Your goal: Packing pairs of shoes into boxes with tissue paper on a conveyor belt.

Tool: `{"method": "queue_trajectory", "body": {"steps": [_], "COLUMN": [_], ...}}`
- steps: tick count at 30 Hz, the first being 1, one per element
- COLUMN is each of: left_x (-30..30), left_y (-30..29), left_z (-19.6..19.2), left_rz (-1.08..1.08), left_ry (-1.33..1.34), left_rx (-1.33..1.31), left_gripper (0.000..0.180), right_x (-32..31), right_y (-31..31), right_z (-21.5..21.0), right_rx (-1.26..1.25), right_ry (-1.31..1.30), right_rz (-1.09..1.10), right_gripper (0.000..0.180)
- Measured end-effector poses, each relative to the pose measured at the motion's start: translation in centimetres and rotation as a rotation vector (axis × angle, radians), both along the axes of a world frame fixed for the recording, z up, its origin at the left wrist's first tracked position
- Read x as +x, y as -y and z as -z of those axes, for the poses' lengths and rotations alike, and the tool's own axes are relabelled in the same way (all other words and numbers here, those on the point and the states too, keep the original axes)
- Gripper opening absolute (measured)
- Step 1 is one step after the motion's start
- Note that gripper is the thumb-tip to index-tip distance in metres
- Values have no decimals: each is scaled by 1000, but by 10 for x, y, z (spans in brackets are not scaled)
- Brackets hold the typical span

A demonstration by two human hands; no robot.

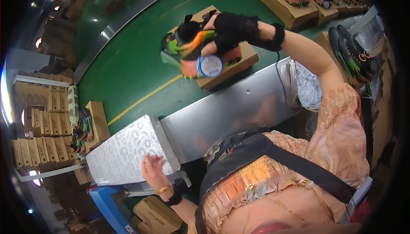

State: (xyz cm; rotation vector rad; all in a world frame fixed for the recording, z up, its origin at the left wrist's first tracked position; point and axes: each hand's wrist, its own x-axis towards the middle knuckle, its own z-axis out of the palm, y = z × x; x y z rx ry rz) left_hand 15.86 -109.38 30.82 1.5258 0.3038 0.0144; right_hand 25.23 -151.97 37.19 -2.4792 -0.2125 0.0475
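Observation:
Over the green conveyor, my right hand (232, 31), in a black fingerless glove, grips a black sneaker (184, 41) with green and orange trim. The shoe is smeared by motion, and I cannot tell whether it is one or a pair. A round white tag with a blue rim (210, 66) shows at its near side. Beneath it lies a brown cardboard box (247, 58). My left hand (153, 169) is bare, fingers apart and holding nothing, over the near right corner of a stack of white patterned paper (121, 150).
A bare metal ledge (230, 101) runs along the conveyor (145, 80) on my side. More sneakers on boxes (294, 14) line the far right; another pair (350, 54) is nearer. Shelved shoe boxes (47, 123) stand at left. Below the paper is an open carton (158, 214).

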Motion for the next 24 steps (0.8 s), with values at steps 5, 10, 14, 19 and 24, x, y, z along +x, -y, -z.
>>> {"method": "queue_trajectory", "body": {"steps": [5,10,14,19,24], "left_x": [79,161,209,234,218], "left_y": [48,131,161,195,256], "left_z": [-68,-31,88,140,82], "left_rz": [183,632,794,925,870], "left_ry": [331,117,-162,-452,-130], "left_rx": [68,60,284,162,79], "left_gripper": [30,36,44,52,36], "right_x": [-57,-91,-88,-24,-21], "right_y": [-53,-118,-122,-83,-42], "right_z": [48,151,184,115,170], "right_rx": [-181,-206,-140,-58,-460], "right_ry": [561,727,528,-532,233], "right_rz": [-586,-763,-639,-112,440], "right_gripper": [18,15,11,20,77]}}
